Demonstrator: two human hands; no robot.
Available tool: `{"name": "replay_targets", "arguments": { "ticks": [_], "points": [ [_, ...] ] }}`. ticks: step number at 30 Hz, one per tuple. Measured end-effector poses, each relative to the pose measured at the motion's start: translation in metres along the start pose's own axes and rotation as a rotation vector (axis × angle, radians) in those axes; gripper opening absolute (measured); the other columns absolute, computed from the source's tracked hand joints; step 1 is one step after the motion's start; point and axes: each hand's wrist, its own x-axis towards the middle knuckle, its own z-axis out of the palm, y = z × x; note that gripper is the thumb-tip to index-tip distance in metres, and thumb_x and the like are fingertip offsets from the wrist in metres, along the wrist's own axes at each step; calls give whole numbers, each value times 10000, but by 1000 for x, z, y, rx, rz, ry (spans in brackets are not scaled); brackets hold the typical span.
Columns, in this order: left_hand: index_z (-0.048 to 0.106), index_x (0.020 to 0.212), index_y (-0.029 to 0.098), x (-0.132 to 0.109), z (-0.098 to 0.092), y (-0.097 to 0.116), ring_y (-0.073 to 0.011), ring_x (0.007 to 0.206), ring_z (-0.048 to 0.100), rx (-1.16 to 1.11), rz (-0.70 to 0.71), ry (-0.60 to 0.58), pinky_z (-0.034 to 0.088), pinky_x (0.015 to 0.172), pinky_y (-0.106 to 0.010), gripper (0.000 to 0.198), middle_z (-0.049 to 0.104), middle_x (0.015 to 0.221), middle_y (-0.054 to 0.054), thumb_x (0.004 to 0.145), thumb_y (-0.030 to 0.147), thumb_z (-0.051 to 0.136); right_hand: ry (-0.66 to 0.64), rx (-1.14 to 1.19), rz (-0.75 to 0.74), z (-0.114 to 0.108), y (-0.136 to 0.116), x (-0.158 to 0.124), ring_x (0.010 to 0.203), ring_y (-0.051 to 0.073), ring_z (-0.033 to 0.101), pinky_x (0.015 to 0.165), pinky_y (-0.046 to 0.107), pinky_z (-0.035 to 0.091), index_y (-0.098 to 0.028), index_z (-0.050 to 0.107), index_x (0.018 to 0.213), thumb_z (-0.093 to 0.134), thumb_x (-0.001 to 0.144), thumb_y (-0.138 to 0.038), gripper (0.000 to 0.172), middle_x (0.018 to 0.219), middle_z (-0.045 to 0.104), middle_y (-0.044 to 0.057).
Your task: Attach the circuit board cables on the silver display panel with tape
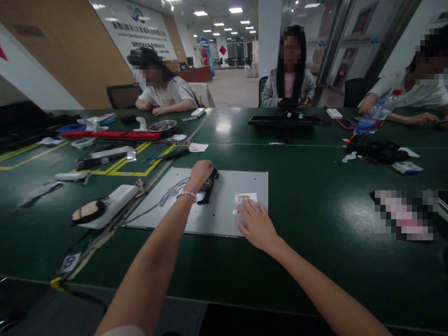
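A flat grey metal panel lies on the table in front of me, with a white barcode label near its right side. My left hand is closed over a black frame-like part on the panel; the fingertips and whatever they grip are hidden. Beneath and left of that wrist, a thin grey cable runs across the panel. My right hand rests with fingers spread on the panel's lower right corner, its fingertips by the label.
To the left are a white power strip, loose wires and a metal bowl. A black monitor-like slab lies ahead. Bottles and a black bundle sit at right. Several people sit around the table.
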Motion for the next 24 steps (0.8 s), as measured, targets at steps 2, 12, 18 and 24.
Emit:
{"name": "replay_targets", "arguments": {
  "ticks": [2, 12, 18, 24],
  "points": [
    [704, 1140, 161, 8, 2, -4, -273, 1091, 628, -39, 10, -8, 467, 930, -313, 385, 691, 1144, -137, 806, 176, 512, 0, 3, 2, 0, 0, 1, 1450, 253, 252, 1180, 481, 155, -180, 431, 1434, 389, 974, -407, 515, 1552, 352, 110],
    [769, 962, 183, 33, 7, -24, -198, 888, 687, -258, 35, -167, 501, 784, -220, 320, 748, 964, -60, 699, 203, 588, -18, 11, 11, -5, -1, 2, 1450, 247, 251, 1182, 471, 157, -186, 431, 1430, 401, 971, -397, 506, 1549, 359, 110],
    [775, 912, 182, 38, 3, -26, -187, 763, 679, -351, 17, -210, 502, 675, -215, 319, 749, 835, -33, 634, 200, 619, -31, 28, 20, -6, -1, 2, 1454, 247, 243, 1180, 477, 160, -203, 432, 1433, 400, 971, -402, 504, 1558, 343, 96],
    [764, 971, 148, 48, 2, -15, -189, 844, 677, -390, -72, -70, 500, 751, -221, 325, 751, 920, -60, 717, 229, 577, -18, 26, 14, -5, -2, 2, 1449, 251, 255, 1182, 477, 160, -194, 441, 1425, 404, 969, -399, 501, 1553, 352, 105]
  ]
}}
